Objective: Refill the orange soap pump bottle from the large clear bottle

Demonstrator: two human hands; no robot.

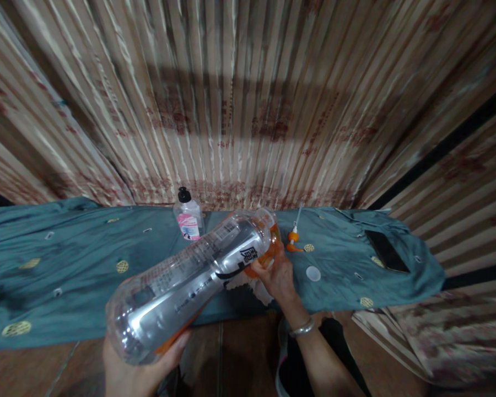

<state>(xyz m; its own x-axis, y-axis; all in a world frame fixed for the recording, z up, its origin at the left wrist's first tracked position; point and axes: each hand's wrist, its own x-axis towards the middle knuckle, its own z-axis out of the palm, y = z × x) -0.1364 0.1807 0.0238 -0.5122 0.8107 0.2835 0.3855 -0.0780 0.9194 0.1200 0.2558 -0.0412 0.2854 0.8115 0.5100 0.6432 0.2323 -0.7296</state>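
Blue-green cloth [82,259] covers your worktop [343,281]. At twelve o'clock a striped curtain [240,99] walls in the far edge. The near edge runs past your right hand [280,275] at six. Your left hand [136,369] cups the bottom of the big clear bottle [190,281], tipped from eight to two over the cloth. Your right hand, thumb across, grips the orange bottle [276,236] by its top end. From there, the pump [293,237] lies near, at one.
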